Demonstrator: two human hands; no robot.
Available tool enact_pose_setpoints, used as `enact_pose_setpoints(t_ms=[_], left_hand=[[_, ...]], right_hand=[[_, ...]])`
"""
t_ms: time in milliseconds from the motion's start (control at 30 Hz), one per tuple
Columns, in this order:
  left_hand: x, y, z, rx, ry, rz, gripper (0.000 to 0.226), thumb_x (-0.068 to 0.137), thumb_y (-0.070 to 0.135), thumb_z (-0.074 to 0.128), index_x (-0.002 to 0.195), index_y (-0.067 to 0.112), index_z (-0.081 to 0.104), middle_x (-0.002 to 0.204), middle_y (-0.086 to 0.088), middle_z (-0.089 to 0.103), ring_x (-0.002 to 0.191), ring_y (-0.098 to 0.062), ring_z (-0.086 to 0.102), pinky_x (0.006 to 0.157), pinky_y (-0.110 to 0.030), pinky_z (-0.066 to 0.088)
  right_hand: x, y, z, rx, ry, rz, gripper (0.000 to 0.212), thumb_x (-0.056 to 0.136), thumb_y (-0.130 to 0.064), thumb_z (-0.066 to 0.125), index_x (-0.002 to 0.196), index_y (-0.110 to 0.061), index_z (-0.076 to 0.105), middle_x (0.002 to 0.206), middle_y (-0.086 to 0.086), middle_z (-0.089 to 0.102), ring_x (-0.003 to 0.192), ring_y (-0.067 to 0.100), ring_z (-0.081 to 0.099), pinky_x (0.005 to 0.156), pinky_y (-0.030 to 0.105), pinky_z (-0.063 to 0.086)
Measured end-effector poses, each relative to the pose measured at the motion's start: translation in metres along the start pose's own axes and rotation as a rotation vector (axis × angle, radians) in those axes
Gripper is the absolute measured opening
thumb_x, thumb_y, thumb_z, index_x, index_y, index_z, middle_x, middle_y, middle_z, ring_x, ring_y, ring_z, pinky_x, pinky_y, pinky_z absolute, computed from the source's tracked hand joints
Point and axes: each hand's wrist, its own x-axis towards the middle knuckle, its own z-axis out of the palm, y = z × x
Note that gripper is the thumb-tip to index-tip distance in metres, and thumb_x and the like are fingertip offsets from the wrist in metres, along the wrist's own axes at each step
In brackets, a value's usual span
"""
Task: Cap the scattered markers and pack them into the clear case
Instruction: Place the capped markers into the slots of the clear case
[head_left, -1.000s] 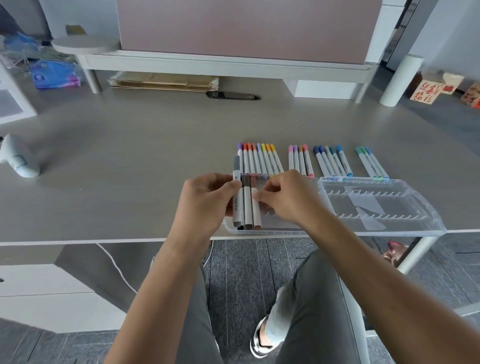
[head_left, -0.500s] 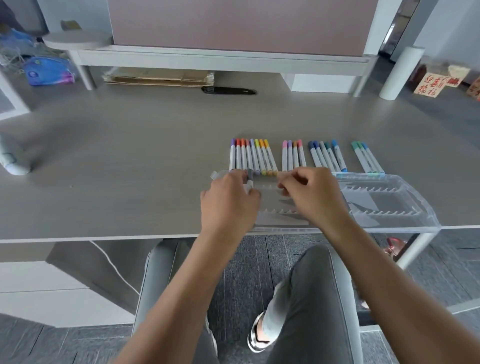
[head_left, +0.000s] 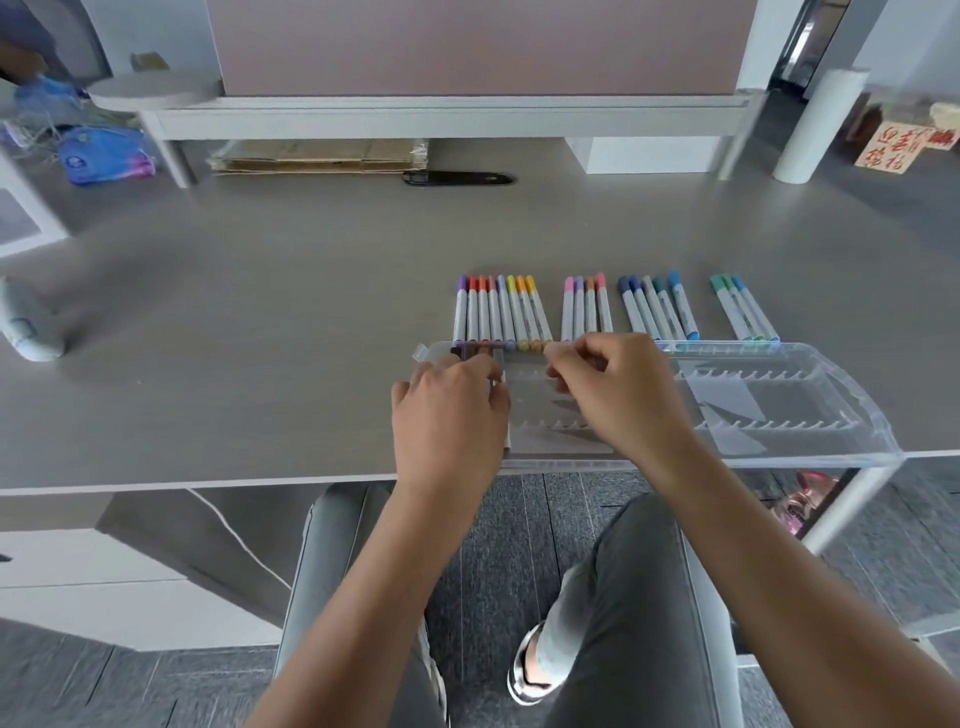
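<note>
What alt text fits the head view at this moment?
Both hands, left hand and right hand, work at the left end of a clear case on a grey desk. Capped markers lie in colour groups just beyond it.

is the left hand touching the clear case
Touching. In the head view the left hand lies on the left end of the clear case, no gap showing.

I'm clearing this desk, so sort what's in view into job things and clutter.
Job: clear case; capped markers in four groups behind it; left hand and right hand over the case.
Clutter: cardboard; blue packet; white roll; red-lettered sign.
</note>
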Motion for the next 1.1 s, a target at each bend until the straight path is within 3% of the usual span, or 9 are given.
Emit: enact_pose_setpoints(t_ms=[300,500,600,700,767,833,900,1000,1100], left_hand=[[-0.005,-0.003,0.006,0.161,0.031,0.062,0.025,0.104,0.036,0.047,0.108,0.024,0.068,0.095,0.001,0.062,0.097,-0.026,0.056,0.080,-0.040,0.041],[0.003,0.004,0.005,0.068,0.028,0.018,0.020,0.098,0.030,0.054,0.112,0.023,0.067,0.103,0.002,0.066,0.097,-0.024,0.059,0.084,-0.039,0.041],[0.012,0.026,0.003,-0.073,0.058,0.012,0.019,0.097,0.031,0.058,0.108,0.021,0.069,0.098,0.005,0.066,0.085,-0.019,0.057,0.078,-0.036,0.044],[0.032,0.058,0.004,-0.219,-0.081,0.031,0.022,0.096,0.037,0.061,0.109,0.022,0.071,0.093,0.008,0.068,0.074,-0.009,0.061,0.065,-0.030,0.050],[0.050,0.081,0.011,-0.240,-0.193,0.058,0.020,0.095,0.038,0.063,0.103,0.021,0.071,0.085,0.006,0.069,0.066,-0.007,0.061,0.056,-0.027,0.047],[0.070,0.103,0.024,-0.218,-0.260,0.089,0.019,0.093,0.035,0.066,0.093,0.017,0.072,0.079,0.003,0.070,0.066,-0.013,0.065,0.053,-0.027,0.048],[0.086,0.122,0.040,-0.198,-0.311,0.105,0.019,0.089,0.031,0.068,0.090,0.012,0.073,0.080,-0.002,0.072,0.071,-0.022,0.068,0.066,-0.036,0.060],[0.104,0.142,0.063,-0.109,-0.313,0.120,0.013,0.086,0.026,0.066,0.086,0.015,0.072,0.074,-0.002,0.069,0.071,-0.023,0.066,0.089,-0.043,0.056],[0.118,0.154,0.082,0.002,-0.299,0.124,0.009,0.086,0.024,0.064,0.081,0.016,0.066,0.075,-0.003,0.066,0.073,-0.027,0.067,0.087,-0.044,0.055]], right_hand=[[0.002,0.004,-0.004,0.014,0.000,-0.014,0.029,0.099,-0.038,0.065,0.081,-0.018,0.076,0.072,-0.002,0.076,0.071,0.019,0.074,0.072,0.050,0.063],[0.006,0.005,-0.017,0.081,0.022,0.011,0.026,0.099,-0.032,0.067,0.081,-0.017,0.078,0.073,-0.001,0.076,0.074,0.022,0.074,0.076,0.045,0.062],[0.010,0.011,-0.034,0.092,0.064,0.036,0.024,0.098,-0.029,0.066,0.080,-0.020,0.079,0.073,-0.004,0.076,0.073,0.017,0.072,0.069,0.034,0.057],[0.017,0.026,-0.058,0.062,0.128,0.082,0.024,0.098,-0.031,0.065,0.080,-0.021,0.079,0.073,-0.007,0.075,0.065,0.001,0.066,0.062,0.021,0.051],[0.025,0.040,-0.077,0.033,0.162,0.121,0.024,0.097,-0.031,0.064,0.081,-0.021,0.078,0.073,-0.008,0.075,0.065,0.000,0.065,0.063,0.022,0.049],[0.035,0.055,-0.094,0.017,0.183,0.154,0.022,0.097,-0.031,0.065,0.082,-0.020,0.076,0.075,-0.007,0.075,0.072,0.011,0.069,0.069,0.030,0.053],[0.043,0.067,-0.108,0.009,0.194,0.184,0.020,0.097,-0.030,0.065,0.082,-0.021,0.075,0.077,-0.005,0.074,0.076,0.018,0.070,0.073,0.034,0.054],[0.051,0.081,-0.122,0.026,0.200,0.195,0.019,0.096,-0.028,0.066,0.082,-0.020,0.075,0.077,-0.004,0.075,0.072,0.016,0.067,0.073,0.035,0.053],[0.055,0.087,-0.131,0.046,0.205,0.192,0.021,0.097,-0.028,0.067,0.081,-0.017,0.076,0.076,-0.001,0.076,0.066,0.013,0.064,0.067,0.030,0.051]])
